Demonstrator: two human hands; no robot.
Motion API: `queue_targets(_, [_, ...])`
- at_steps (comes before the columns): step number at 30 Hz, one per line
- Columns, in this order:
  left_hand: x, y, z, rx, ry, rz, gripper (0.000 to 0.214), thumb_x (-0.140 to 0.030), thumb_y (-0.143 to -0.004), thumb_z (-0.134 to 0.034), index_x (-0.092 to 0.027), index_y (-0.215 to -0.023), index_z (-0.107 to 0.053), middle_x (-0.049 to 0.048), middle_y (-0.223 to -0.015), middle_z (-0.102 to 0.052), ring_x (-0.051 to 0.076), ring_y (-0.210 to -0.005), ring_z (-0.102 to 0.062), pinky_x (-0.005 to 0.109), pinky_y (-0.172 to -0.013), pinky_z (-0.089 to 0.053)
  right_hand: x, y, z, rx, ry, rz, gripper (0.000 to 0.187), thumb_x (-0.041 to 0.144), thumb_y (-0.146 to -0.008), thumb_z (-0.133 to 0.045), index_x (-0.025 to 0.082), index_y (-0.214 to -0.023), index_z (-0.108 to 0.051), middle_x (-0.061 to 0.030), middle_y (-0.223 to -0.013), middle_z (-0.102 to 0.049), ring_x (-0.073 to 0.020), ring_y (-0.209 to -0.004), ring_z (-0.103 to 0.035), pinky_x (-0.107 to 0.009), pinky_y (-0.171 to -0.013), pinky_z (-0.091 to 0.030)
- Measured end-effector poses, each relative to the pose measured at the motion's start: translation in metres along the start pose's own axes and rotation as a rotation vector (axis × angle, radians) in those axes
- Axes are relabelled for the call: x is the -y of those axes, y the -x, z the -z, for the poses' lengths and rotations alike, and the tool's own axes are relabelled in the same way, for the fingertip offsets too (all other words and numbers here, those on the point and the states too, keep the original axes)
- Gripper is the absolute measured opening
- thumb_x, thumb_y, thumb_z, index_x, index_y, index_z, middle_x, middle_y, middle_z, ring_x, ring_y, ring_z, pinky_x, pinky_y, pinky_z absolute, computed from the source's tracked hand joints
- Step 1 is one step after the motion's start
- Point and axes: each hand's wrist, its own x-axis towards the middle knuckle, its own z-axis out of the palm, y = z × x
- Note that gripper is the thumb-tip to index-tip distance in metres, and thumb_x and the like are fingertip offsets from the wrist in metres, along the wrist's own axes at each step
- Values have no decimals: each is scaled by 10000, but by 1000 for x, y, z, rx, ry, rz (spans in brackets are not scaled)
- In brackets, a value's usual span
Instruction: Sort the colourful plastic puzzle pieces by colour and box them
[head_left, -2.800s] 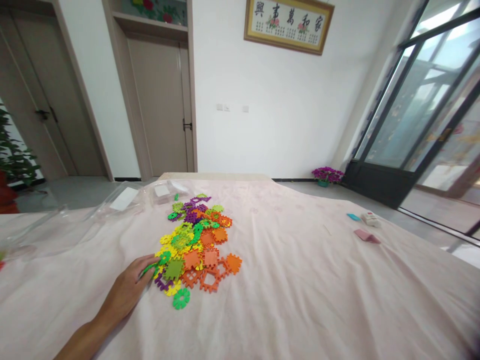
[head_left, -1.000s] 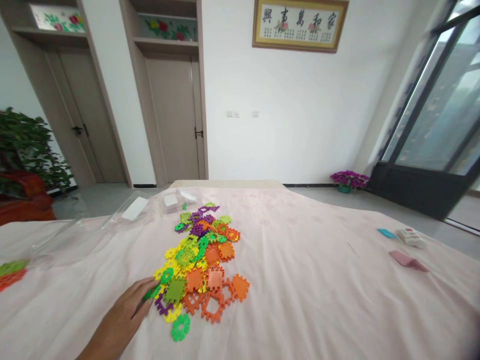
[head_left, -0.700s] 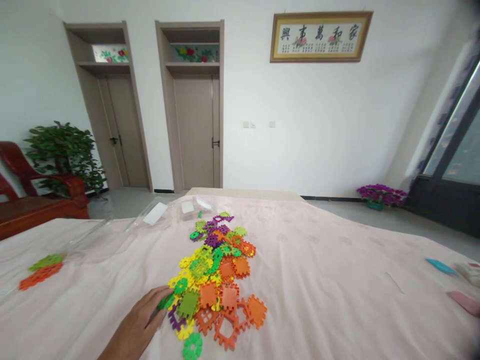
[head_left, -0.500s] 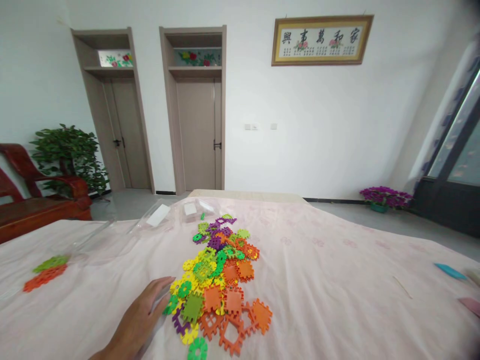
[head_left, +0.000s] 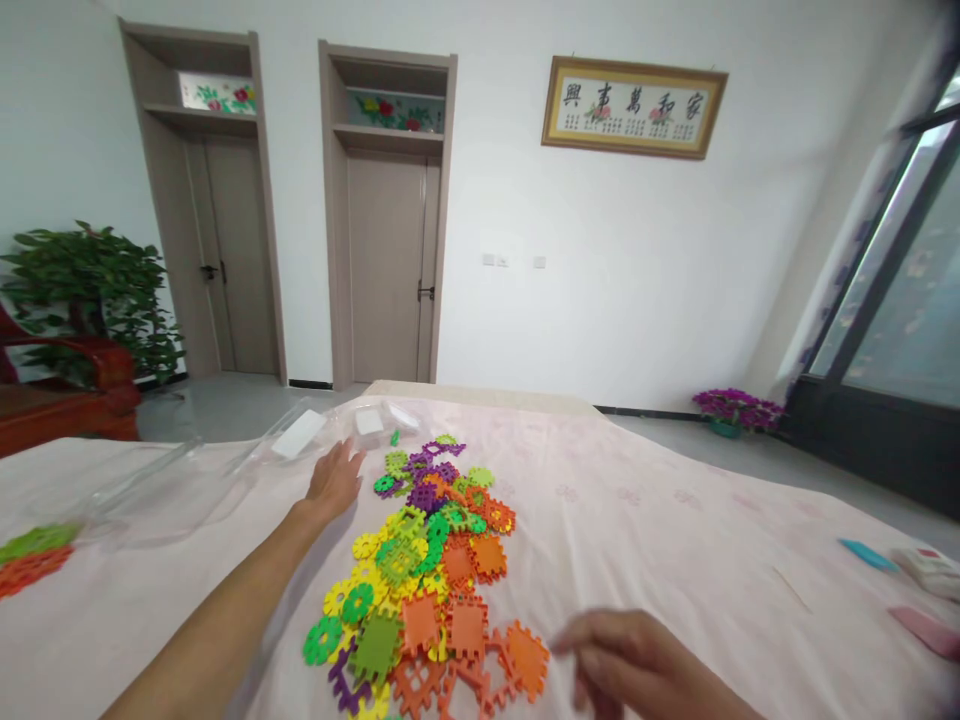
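A long pile of plastic interlocking building pieces [head_left: 401,560] runs down the bedspread, with yellow and green discs on its left and orange squares on its right. My left hand [head_left: 335,482] is stretched far forward, beside the purple pieces [head_left: 426,492] at the pile's far part. Its fingers are extended, and I see nothing in them. My right hand [head_left: 630,655] is low on the right, close to an orange square piece [head_left: 527,660]. Its index finger points toward that piece, apart from the blurred, bent fingers below, and it appears to hold nothing.
Clear plastic packaging [head_left: 240,470] with white labels lies beyond my left arm. Green and orange pieces [head_left: 37,560] lie at the far left. A blue item [head_left: 868,555], a pink item [head_left: 926,632] and a thin stick [head_left: 791,588] lie on the right.
My left hand has moved forward from the near left side of the pile to its far end. My right hand has come into view at the lower right. The camera view has shifted.
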Motion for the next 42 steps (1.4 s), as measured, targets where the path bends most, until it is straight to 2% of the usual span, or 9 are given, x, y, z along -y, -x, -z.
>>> queue_targets(6, [-4,-41,-23,72,-95,-3,583,-65,-827,-514,-176,-1391,-614,159,-1699,-217,365,-1546,-235,573,-1177,-280,-40,-96,-54,-279,-359,75,588,690,-716,-733,172,-995,-742,-70,-770,-704,-177,-643,-618,-295,-579,-476])
queue_targets(10, [4,-58,-35,78,-129,-23,604,-37,-814,-486,-192,-1381,-625,150,-1659,-333,346,-1529,-288,572,-1169,-306,-71,-105,-66,-311,-496,7,583,663,-694,-776,154,-973,-724,-50,-710,-668,-131,-563,-556,-247,-521,-400])
queue_targets(14, [19,-57,-33,31,-165,-83,553,-4,-834,-442,-140,-1332,-641,194,-1546,-492,322,-1448,-416,586,-1194,-245,-69,-105,-64,-292,-515,-41,578,650,-668,-790,148,-942,-706,-33,-661,-640,-118,-527,-525,-236,-498,-359])
queue_targets(20, [54,-32,-9,-14,-222,-119,568,28,-863,-385,-136,-1360,-606,218,-1484,-537,358,-1361,-492,730,-1153,-155,-65,-106,-62,-240,-444,-34,567,640,-700,-756,143,-967,-697,-26,-671,-641,-122,-550,-525,-260,-531,-371])
queue_targets(22, [65,-21,-1,-4,-226,-134,552,24,-887,-362,-131,-1355,-609,220,-1496,-527,353,-1356,-502,689,-1135,-270,-69,-107,-62,-217,-418,-20,539,616,-728,-739,142,-980,-694,-26,-683,-647,-128,-569,-534,-266,-547,-375])
queue_targets(25, [80,-6,9,38,-214,-174,534,22,-884,-404,-171,-1325,-638,177,-1488,-552,285,-1331,-553,483,-1071,-465,-77,-109,-62,-192,-387,3,495,579,-764,-711,142,-996,-689,-22,-694,-648,-130,-583,-531,-268,-561,-370])
queue_targets(28, [93,11,15,74,-194,-229,567,50,-844,-442,-186,-1316,-649,153,-1468,-578,232,-1281,-611,359,-1036,-512,-81,-110,-61,-176,-346,12,482,570,-785,-682,143,-1008,-694,-24,-705,-650,-142,-603,-537,-278,-580,-383])
queue_targets(37, [131,78,19,98,-266,-387,614,91,-813,-357,-177,-1244,-703,146,-1459,-592,240,-1037,-728,424,-982,-555,-83,-111,-59,-161,-234,33,481,574,-809,-625,156,-1031,-712,-31,-724,-658,-167,-639,-562,-299,-620,-424])
queue_targets(42, [117,99,26,112,-330,-393,645,98,-810,-339,-178,-1274,-693,144,-1466,-584,234,-1006,-729,420,-979,-550,-82,-112,-59,-178,-182,23,482,595,-780,-635,180,-1006,-733,-32,-708,-666,-191,-658,-589,-321,-647,-457])
